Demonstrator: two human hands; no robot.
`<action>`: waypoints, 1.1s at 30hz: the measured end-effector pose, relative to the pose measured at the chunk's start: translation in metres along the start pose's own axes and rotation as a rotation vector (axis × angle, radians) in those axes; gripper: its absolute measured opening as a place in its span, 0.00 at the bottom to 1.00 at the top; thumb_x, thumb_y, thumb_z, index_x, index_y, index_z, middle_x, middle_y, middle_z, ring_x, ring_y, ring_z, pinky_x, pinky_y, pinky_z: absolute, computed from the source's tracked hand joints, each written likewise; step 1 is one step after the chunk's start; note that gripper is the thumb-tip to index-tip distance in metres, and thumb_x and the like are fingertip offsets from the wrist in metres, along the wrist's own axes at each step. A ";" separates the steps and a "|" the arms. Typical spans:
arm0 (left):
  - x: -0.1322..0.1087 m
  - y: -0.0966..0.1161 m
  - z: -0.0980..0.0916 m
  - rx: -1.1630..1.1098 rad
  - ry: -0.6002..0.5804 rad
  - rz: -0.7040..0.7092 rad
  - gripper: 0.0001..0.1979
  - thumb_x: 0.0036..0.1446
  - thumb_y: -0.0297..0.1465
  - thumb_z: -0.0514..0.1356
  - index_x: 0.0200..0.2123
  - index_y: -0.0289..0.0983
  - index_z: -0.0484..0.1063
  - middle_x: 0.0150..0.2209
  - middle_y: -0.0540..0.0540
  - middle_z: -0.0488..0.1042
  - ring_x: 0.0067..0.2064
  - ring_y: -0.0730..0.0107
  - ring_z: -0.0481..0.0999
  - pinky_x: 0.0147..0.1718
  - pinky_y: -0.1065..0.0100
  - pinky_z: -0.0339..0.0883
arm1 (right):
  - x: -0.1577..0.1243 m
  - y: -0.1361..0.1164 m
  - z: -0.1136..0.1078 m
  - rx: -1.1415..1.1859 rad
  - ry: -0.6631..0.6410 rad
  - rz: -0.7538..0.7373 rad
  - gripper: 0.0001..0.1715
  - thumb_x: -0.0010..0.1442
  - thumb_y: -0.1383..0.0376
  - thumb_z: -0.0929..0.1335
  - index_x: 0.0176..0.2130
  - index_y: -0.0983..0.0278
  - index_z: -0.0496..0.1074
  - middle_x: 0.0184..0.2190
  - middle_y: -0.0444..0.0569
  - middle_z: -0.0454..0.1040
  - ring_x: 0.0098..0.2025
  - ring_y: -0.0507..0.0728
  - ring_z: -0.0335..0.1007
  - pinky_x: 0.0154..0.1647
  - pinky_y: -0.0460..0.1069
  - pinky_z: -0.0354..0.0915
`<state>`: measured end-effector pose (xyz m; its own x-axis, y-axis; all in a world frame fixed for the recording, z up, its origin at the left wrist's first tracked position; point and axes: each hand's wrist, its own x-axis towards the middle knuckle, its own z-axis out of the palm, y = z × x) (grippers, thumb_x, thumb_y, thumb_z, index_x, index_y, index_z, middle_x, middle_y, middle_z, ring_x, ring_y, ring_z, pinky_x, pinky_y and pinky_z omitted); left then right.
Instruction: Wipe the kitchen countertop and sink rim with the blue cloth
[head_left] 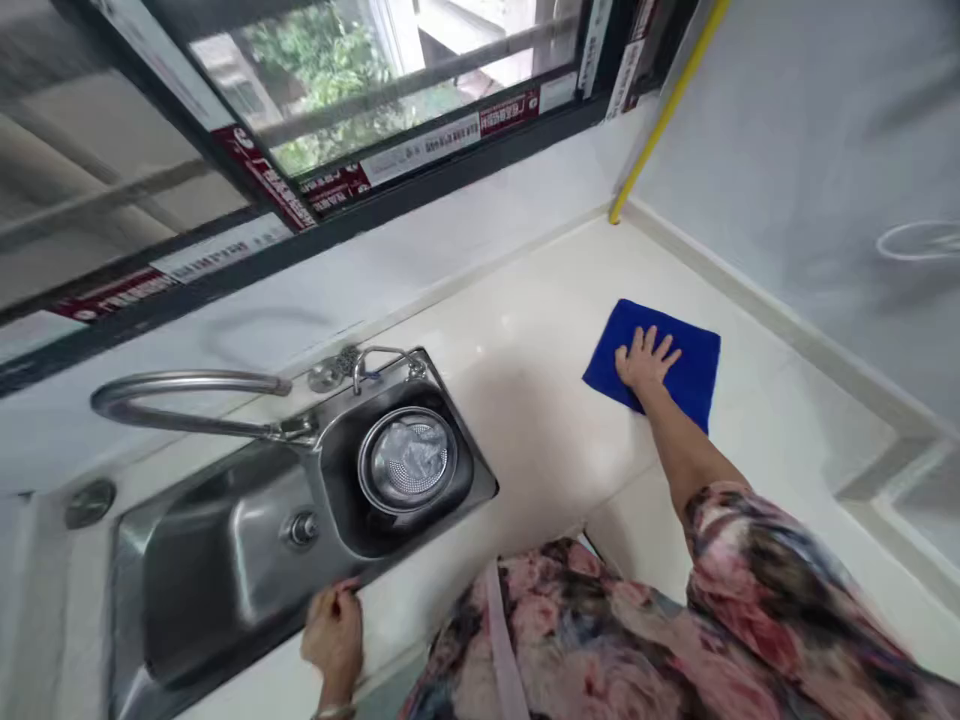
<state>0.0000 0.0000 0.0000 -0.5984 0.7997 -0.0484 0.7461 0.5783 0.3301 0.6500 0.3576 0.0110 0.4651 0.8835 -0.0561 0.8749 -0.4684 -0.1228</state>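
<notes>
My right hand (648,362) lies flat with spread fingers on a blue cloth (688,350), which is spread over the pale countertop (540,440) right of the sink. Down at the sink's front edge is my left hand (334,632), its fingers curled in. Whether anything is inside those fingers is hidden. The double-bowl steel sink (225,550) is nearest to that hand. In its right bowl sits a round metal colander (409,460) with something clear and shiny inside.
A curved faucet (195,382) arches over the sink, with a smaller tap (382,352) behind the right bowl. A dark-framed window (420,150) lines the back wall. A yellow pipe (667,110) runs down into the far corner. Raised trim (780,310) borders the right wall.
</notes>
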 end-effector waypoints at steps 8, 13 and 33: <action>0.001 0.022 -0.017 0.040 0.057 -0.124 0.15 0.59 0.32 0.55 0.30 0.43 0.83 0.39 0.45 0.83 0.41 0.59 0.80 0.37 0.64 0.70 | 0.046 -0.124 0.036 0.068 0.011 -0.302 0.44 0.74 0.52 0.56 0.80 0.68 0.50 0.82 0.64 0.43 0.81 0.83 0.34 0.73 0.86 0.36; 0.000 0.021 -0.018 0.013 0.076 -0.114 0.15 0.59 0.31 0.55 0.28 0.42 0.82 0.38 0.44 0.83 0.42 0.59 0.81 0.41 0.63 0.72 | 0.015 -0.212 0.040 0.152 -0.031 -0.498 0.42 0.73 0.54 0.59 0.79 0.66 0.56 0.81 0.59 0.49 0.81 0.81 0.36 0.77 0.82 0.35; -0.009 0.014 -0.001 -0.083 0.095 -0.041 0.16 0.62 0.30 0.55 0.33 0.42 0.85 0.42 0.44 0.84 0.41 0.60 0.81 0.38 0.64 0.67 | -0.130 -0.225 0.037 0.317 -0.255 -1.285 0.43 0.58 0.73 0.66 0.71 0.61 0.71 0.75 0.53 0.66 0.81 0.65 0.49 0.81 0.71 0.43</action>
<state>0.0155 0.0008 0.0060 -0.6559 0.7544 0.0252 0.6960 0.5915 0.4072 0.3882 0.3485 0.0089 -0.7225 0.6849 0.0941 0.5839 0.6774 -0.4474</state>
